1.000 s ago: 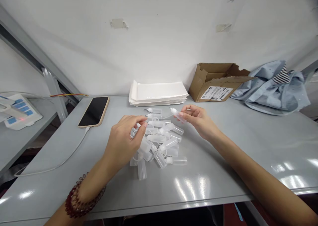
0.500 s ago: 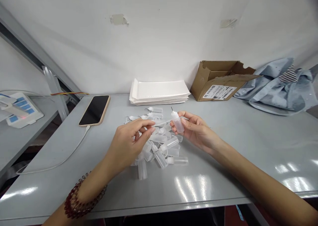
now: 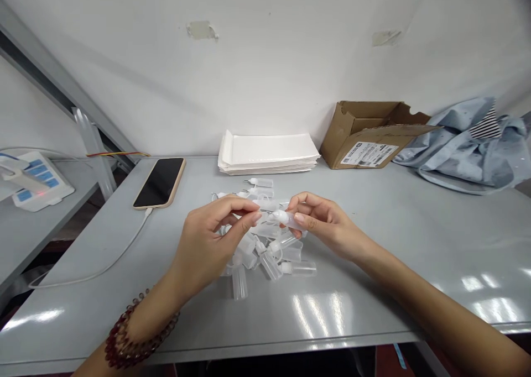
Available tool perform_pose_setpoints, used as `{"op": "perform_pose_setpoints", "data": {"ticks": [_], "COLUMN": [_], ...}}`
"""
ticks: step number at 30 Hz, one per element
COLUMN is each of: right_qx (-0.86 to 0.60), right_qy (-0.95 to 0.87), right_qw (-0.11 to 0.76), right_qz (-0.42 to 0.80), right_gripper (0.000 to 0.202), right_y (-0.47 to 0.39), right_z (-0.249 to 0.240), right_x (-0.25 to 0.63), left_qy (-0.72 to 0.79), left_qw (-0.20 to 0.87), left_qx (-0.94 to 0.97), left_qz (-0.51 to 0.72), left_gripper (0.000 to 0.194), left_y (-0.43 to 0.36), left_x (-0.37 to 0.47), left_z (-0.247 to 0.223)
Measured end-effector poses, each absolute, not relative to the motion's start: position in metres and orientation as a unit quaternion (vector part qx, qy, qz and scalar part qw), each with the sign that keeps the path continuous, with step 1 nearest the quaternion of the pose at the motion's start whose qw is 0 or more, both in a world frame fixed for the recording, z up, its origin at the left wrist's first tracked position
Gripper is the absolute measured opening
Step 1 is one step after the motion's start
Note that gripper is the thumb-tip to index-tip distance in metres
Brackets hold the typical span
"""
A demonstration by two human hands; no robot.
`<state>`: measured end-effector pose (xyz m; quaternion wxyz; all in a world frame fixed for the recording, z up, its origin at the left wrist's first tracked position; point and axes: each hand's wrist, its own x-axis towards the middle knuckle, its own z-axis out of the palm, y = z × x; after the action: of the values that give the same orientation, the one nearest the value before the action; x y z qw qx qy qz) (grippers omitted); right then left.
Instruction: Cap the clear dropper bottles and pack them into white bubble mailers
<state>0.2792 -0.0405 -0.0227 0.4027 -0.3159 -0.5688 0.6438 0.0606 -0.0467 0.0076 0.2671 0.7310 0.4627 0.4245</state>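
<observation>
Between the fingers of my right hand (image 3: 319, 216) is a small translucent needle-tip bottle (image 3: 286, 218), tilted so that its thin metal needle points left at my other hand. My left hand (image 3: 224, 233) pinches thumb and forefinger together at the needle's end, on what looks like the bottle's small white cap, mostly hidden by the fingertips. Beneath and between both hands lies a loose heap of similar bottles (image 3: 271, 262), several of them with thin needles and looped straps. Part of the heap is covered by my left hand.
A stack of white envelopes (image 3: 269, 147) lies against the wall. Right of it stands an open cardboard box (image 3: 352, 139), beside a crumpled blue cloth (image 3: 460, 150). At the left, a phone (image 3: 160, 183) is plugged into a white cable (image 3: 128, 247); a power strip (image 3: 43, 181) sits farther left.
My right hand has tipped the bottle from nearly upright to pointing left, bringing the needle to my left fingertips. The white strap that stretched between the hands no longer shows clearly.
</observation>
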Motion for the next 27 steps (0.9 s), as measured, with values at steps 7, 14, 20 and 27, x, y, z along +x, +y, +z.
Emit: {"op": "perform_pose_setpoints", "data": {"ticks": [7,14,20,27], "right_qx": [-0.330,-0.338,-0.336,-0.336], "right_qy": [-0.555,-0.554,-0.554,-0.548], "right_qw": [0.395,0.390,0.395,0.399], "right_qz": [0.654,0.653,0.652,0.654], "right_gripper": [0.015,0.017,0.017,0.017], "right_y": [-0.0439,-0.0454,-0.0462,-0.0466], "right_z": [-0.0178,-0.0166,-0.0160,-0.0154], "right_x": [0.2772,0.2761,0.2763,0.2758], "left_qy": [0.423,0.412,0.420,0.438], "left_qw": [0.276,0.273,0.284,0.287], "left_qx": [0.756,0.760,0.748,0.732], "left_qz": [0.416,0.422,0.429,0.435], "left_gripper": [0.009,0.008,0.009,0.011], "left_y": [-0.0480,-0.0471,-0.0489,-0.0482], "left_x": [0.0601,0.0600,0.0597,0.0603], "left_z": [0.0075,0.0069,0.0056,0.0037]}}
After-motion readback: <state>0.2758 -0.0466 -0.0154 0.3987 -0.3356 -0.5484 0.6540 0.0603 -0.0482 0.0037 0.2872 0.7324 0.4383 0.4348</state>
